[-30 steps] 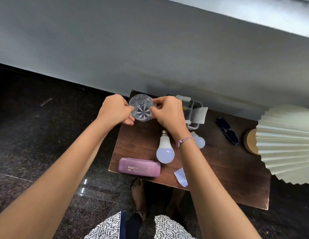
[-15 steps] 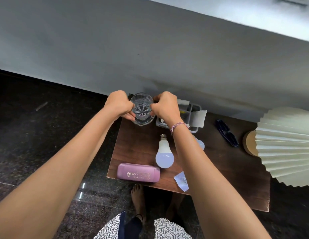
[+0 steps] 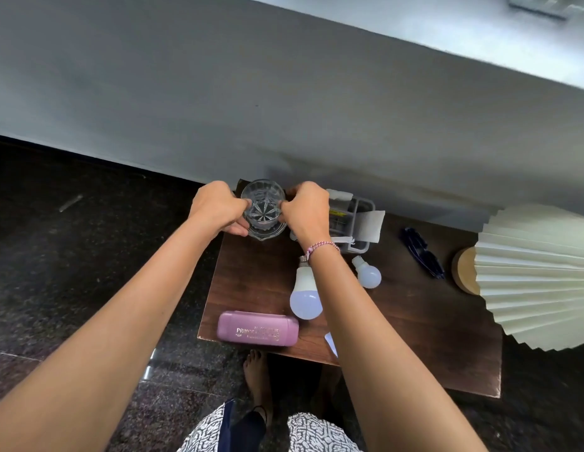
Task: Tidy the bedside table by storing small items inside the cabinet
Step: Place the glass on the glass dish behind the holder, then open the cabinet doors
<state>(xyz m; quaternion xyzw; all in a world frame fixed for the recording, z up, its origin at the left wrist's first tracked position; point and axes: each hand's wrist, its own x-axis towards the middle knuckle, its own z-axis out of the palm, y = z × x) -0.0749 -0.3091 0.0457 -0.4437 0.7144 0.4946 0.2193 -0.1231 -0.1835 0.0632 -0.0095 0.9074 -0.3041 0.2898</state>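
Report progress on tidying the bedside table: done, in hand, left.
Done: nothing looks stored yet, and no cabinet is in view. In hand: the left hand and right hand both grip the cut glass at the back left corner of the table. Left: the large bulb, small bulb, pink case, sunglasses and grey organiser all lie on the table.

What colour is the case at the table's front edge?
The case is pinkish purple; clearest in the head view.

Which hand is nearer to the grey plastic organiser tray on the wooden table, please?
Right. The right hand grips the clear cut-glass tumbler just beside the grey plastic organiser tray; the left hand grips the tumbler's opposite side, farther from the tray.
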